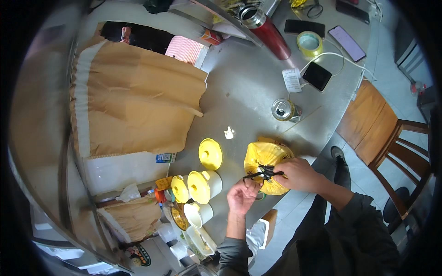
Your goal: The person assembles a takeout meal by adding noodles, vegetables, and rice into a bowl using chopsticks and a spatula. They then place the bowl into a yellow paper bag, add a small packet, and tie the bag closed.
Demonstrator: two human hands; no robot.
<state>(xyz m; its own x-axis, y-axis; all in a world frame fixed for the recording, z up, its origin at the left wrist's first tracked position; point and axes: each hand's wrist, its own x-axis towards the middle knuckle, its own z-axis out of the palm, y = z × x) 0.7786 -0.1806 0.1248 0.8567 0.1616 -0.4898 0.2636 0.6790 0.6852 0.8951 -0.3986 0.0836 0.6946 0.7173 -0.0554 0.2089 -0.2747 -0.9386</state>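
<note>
A yellow plastic bag (258, 154), rounded and full, stands on the steel table near its front edge; what is inside cannot be seen. A dark, bunched strip (266, 172) lies across its gathered top, perhaps the bag's twisted handles. My left hand (242, 195) pinches the strip's left end, palm turned up. From the other side my right hand (301, 175) closes over the right end, knuckles up against the bag. Behind the bag stands a drink can (283, 110), with a small crumpled white scrap (229, 132) to the left.
White tubs with yellow lids (199, 187) and an open white tub (198, 215) stand at left. A red thermos (271, 39), tape roll (309, 43), receipt (291, 80), black device (317, 76) and phone (346, 43) lie farther back. A wooden chair (370, 115) is at right.
</note>
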